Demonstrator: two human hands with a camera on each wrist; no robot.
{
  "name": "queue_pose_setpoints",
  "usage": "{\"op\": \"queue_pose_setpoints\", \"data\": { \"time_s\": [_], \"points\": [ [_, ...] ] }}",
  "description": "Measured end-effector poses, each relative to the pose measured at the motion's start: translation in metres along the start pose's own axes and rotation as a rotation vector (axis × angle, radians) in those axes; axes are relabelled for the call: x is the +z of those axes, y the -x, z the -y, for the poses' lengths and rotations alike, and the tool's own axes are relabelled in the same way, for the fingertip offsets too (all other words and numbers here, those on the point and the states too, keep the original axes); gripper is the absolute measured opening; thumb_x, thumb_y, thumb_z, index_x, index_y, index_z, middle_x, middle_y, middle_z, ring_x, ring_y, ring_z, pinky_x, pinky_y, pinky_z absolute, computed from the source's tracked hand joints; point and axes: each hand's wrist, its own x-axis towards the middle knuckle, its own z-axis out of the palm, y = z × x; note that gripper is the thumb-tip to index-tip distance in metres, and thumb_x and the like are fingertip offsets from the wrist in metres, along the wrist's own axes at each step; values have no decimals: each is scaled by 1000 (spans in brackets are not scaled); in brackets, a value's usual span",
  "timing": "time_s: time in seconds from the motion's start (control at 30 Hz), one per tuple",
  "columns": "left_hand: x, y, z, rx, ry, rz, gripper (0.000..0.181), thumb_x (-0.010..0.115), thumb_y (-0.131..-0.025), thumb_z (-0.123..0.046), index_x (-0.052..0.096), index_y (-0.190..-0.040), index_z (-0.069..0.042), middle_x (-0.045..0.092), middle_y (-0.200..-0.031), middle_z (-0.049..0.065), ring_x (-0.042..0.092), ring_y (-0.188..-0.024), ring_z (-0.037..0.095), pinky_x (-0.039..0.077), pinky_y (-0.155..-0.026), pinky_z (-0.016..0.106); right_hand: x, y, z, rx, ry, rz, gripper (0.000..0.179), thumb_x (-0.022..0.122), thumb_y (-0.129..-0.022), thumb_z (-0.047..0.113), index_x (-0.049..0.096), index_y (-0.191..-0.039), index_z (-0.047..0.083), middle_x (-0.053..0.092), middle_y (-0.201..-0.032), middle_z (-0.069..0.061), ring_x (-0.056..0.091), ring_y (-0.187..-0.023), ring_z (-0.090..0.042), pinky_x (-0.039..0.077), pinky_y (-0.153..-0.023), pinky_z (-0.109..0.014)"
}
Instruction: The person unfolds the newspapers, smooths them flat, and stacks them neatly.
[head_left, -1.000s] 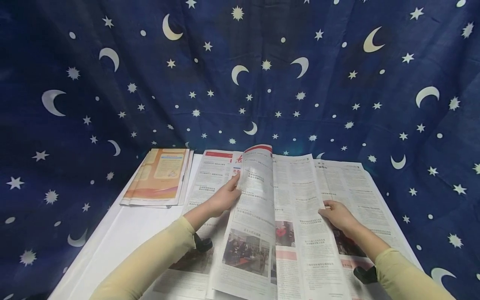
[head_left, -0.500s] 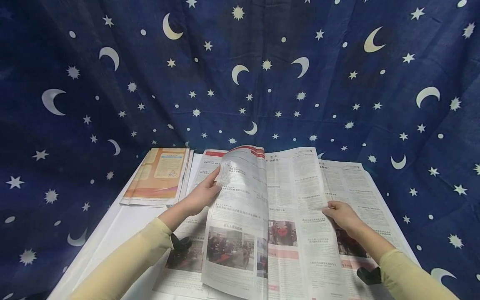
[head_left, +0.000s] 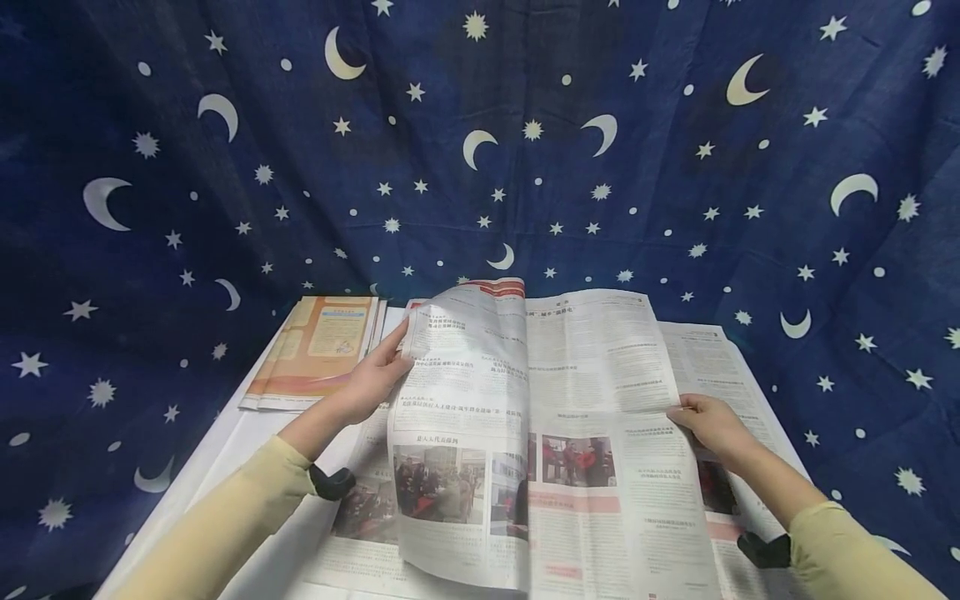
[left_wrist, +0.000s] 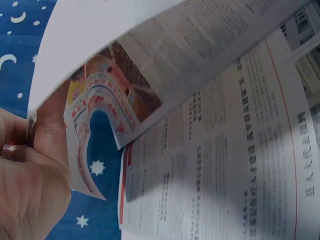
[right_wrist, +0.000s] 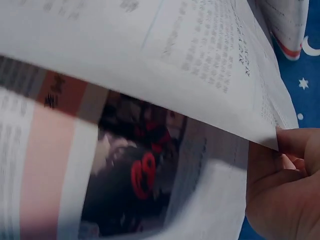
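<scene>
A newspaper (head_left: pixel 585 392) is held spread open above the table, its left page bowed and its top edge raised. My left hand (head_left: pixel 372 379) pinches the left edge of the page between thumb and fingers. In the left wrist view that page (left_wrist: pixel 210 45) curls up from the hand, with coloured print on one side. At the opposite edge my right hand (head_left: pixel 708 425) pinches the right page. The right wrist view shows this page (right_wrist: pixel 175 50) lifted over printed sheets with a dark photo (right_wrist: pixel 140 170). Another newspaper (head_left: pixel 693 358) lies underneath, mostly covered.
On the left of the white table (head_left: pixel 255 467) lies a stack of folded papers with an orange cover (head_left: pixel 318 354). A dark blue curtain (head_left: pixel 480 150) with moons and stars hangs behind the table. Black bands (head_left: pixel 332 482) sit at both wrists.
My left hand has moved left with its page, widening the newspaper and flattening the fold. My right hand has shifted slightly right, still gripping the other page.
</scene>
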Motion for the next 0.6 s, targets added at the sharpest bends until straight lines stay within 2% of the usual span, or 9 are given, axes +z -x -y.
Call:
{"op": "queue_pose_setpoints", "data": {
  "time_s": [0.17, 0.27, 0.43, 0.6],
  "points": [
    [-12, 7, -3, -1, -7, -23, 68, 36, -111, -13, 1, -166, -31, 44, -149, 29, 67, -113, 31, 61, -83, 46, -17, 6, 1, -19, 44, 1, 48, 53, -108, 25, 51, -135, -15, 72, -108, -15, 69, -86, -20, 57, -72, -33],
    [-19, 10, -4, -2, -8, -38, 68, 37, -111, -13, 2, -166, -30, 40, -152, 28, 65, -114, 31, 61, -83, 44, -28, 9, 2, -33, 70, 0, 49, 52, -108, 26, 51, -135, -15, 71, -109, -15, 68, -87, -19, 56, -72, -31],
    [-28, 13, -5, 4, -18, -52, 68, 37, -111, -12, 1, -166, -30, 32, -158, 26, 61, -120, 33, 60, -88, 40, -47, 15, 4, -58, 113, -12, 51, 52, -108, 28, 50, -135, -16, 71, -110, -16, 67, -88, -19, 56, -73, -30],
    [-33, 16, -4, 4, -18, -58, 69, 35, -111, -10, 1, -166, -31, 34, -157, 25, 61, -121, 34, 59, -89, 38, -63, 22, 4, -63, 164, -49, 53, 52, -108, 30, 50, -135, -16, 70, -110, -17, 67, -88, -18, 55, -73, -30]
  ]
}}
